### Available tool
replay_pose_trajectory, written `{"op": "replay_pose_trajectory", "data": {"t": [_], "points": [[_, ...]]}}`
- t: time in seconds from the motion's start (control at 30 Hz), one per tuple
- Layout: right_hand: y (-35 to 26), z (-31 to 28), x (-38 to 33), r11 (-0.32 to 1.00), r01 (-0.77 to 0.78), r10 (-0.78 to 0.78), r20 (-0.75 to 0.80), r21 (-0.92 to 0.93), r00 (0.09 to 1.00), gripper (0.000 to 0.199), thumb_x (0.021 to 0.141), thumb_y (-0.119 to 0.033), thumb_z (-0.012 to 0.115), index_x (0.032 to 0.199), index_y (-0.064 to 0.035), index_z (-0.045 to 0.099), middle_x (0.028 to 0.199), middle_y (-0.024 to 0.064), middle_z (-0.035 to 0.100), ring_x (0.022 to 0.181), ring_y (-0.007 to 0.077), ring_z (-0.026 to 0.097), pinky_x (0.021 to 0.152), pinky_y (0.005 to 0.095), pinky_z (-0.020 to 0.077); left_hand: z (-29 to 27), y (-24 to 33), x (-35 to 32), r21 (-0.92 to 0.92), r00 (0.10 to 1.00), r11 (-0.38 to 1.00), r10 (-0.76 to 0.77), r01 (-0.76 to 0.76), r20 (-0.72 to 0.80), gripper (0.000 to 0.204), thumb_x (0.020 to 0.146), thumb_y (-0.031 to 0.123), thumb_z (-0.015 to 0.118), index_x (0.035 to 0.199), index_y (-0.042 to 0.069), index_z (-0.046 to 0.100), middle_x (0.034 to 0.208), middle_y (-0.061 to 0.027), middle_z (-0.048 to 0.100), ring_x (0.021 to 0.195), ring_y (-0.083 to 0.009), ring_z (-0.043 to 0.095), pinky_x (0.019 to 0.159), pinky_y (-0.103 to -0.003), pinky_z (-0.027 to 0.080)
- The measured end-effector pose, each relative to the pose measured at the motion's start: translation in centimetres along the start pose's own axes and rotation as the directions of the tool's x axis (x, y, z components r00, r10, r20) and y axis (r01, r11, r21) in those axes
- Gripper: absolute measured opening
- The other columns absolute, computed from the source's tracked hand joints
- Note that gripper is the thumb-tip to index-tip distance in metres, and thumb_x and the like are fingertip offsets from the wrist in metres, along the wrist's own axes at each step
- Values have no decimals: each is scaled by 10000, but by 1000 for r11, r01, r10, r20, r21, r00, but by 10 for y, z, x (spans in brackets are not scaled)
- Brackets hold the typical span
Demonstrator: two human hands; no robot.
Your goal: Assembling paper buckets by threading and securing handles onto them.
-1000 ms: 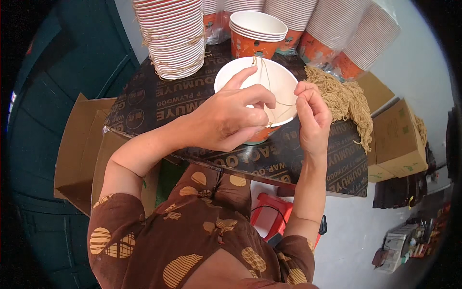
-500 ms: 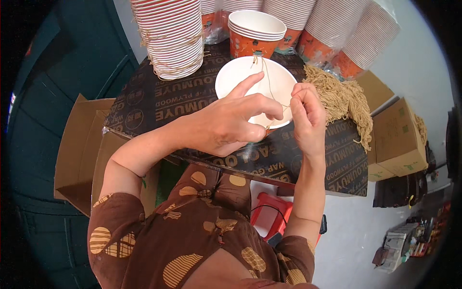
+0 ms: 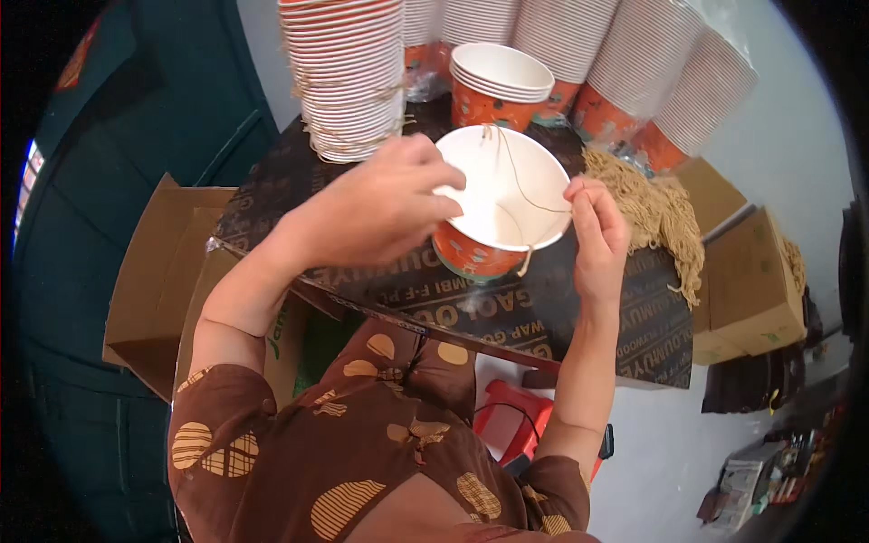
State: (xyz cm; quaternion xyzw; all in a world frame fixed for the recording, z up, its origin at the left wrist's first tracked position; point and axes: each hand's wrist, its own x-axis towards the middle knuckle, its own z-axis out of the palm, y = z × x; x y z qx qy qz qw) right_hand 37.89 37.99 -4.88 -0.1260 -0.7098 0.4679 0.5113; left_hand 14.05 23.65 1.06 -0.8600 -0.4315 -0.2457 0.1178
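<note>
My left hand (image 3: 376, 213) grips the near rim of an orange paper cup with a white inside (image 3: 493, 195), held tilted above the dark table (image 3: 543, 317). My right hand (image 3: 597, 231) pinches a thin tan string (image 3: 529, 195) at the cup's right rim. The string runs across the cup's mouth to the far rim, and one end hangs below the right rim.
Tall stacks of orange-and-white paper cups (image 3: 348, 77) stand along the table's back, with a short stack (image 3: 498, 90) behind the held cup. A pile of tan strings (image 3: 656, 217) lies at the right. Open cardboard boxes (image 3: 149, 281) sit left, more boxes (image 3: 747, 281) right. A red stool (image 3: 511, 421) is below.
The cup has tilted and come a little nearer to me. My left hand shifted its grip along the near rim, and my right hand moved to the cup's right rim with the string.
</note>
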Motion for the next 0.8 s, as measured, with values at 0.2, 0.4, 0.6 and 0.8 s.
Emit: {"op": "replay_pose_trajectory", "data": {"t": [0.2,0.4,0.6,0.8], "points": [[6,-1,-2,998,-12,12,-1,59,1000,117,970,-83,515,920,5,572,1031,3,537,843,48,433,756,200,356,6,9,0,49,995,998,26,-31,99,61,745,60,626,802,57,603,801,-53,600,770,-236,564,677,-343,486],[13,0,0,997,-10,-5,-201,-73,980,153,973,-119,519,1009,-5,614,1179,54,547,1045,127,501,920,270,389,-10,5,-32,-148,972,984,-126,97,-197,51,774,48,642,801,16,614,723,-112,611,674,-294,612,601,-333,503],[11,0,0,995,-24,-2,-250,-99,968,132,965,-98,523,1000,-13,618,1168,12,535,829,33,450,709,186,385,-53,-4,-104,-862,453,262,-891,434,-43,67,830,33,645,858,-28,640,691,-45,631,492,-87,556,451,-226,474],[13,0,-1,985,-6,-32,-210,-174,977,128,953,-90,538,1012,-15,622,1181,9,526,805,32,440,698,190,382,-85,-26,-164,-850,-93,519,-846,85,-526,119,914,91,586,903,-27,595,638,-85,616,500,-162,591,553,-285,570]]}}
